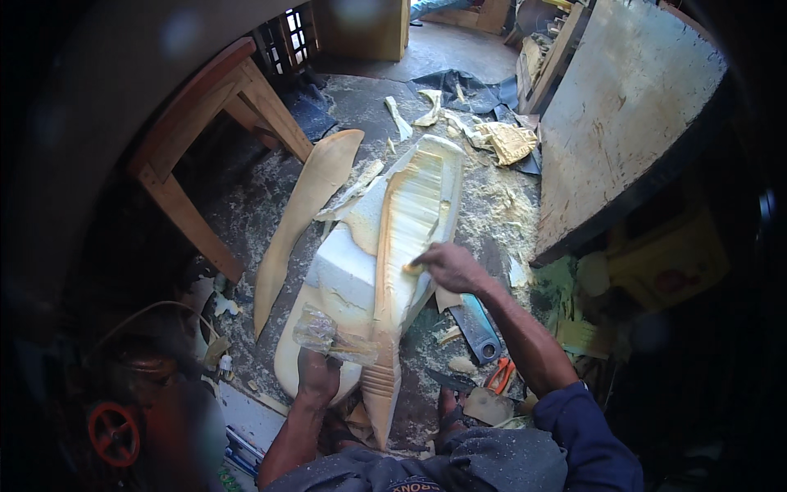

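A clear tub (315,329) was held by the left grip (318,375), a yellow scrap (411,269) pinched by the right grip (449,266); the foam (414,217) seemed best wiped evenly toward twelve o'clock.

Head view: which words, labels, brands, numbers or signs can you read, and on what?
Dark garment, lower edge: pale lettering, partly cut off; I don't copy out wording.
Yellow object, right: red patch, too dark to make out any text.
Long carved piece, centre: no writing seen.
Nothing else readable.
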{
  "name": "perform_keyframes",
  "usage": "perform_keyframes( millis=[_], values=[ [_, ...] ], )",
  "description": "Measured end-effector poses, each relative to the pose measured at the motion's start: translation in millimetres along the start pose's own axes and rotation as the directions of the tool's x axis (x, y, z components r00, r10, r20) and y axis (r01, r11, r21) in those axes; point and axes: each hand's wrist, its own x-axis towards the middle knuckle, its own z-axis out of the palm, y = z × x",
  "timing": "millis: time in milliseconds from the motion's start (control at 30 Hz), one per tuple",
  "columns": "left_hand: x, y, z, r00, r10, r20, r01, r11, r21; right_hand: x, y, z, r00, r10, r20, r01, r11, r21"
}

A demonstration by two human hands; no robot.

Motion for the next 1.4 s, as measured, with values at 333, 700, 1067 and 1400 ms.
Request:
perform_keyframes(
  millis=[333, 700, 1067, 1400],
  values=[
    [-15.2, -1.1, -3.0, 0.992, -0.040, -0.121, 0.043, 0.999, 0.024, 88.2, 22.9, -45.4, 0.946, 0.312, -0.083, -0.318, 0.946, -0.070],
    [-18.2, -7.6, -10.8, 0.988, -0.061, -0.143, 0.072, 0.995, 0.070, 133.4, 40.1, -91.7, 0.685, -0.252, -0.683, 0.009, 0.941, -0.339],
    [-11.0, -10.1, -17.7, 0.989, -0.114, -0.096, 0.120, 0.991, 0.065, 43.1, 25.1, 7.8, 0.945, -0.095, -0.312, -0.001, 0.956, -0.294],
    [-6.2, 3.6, -23.1, 0.998, 0.054, -0.019, -0.057, 0.983, -0.172, -89.4, -113.4, 8.5, 0.860, -0.399, -0.319, 0.465, 0.869, 0.166]
  ],
)
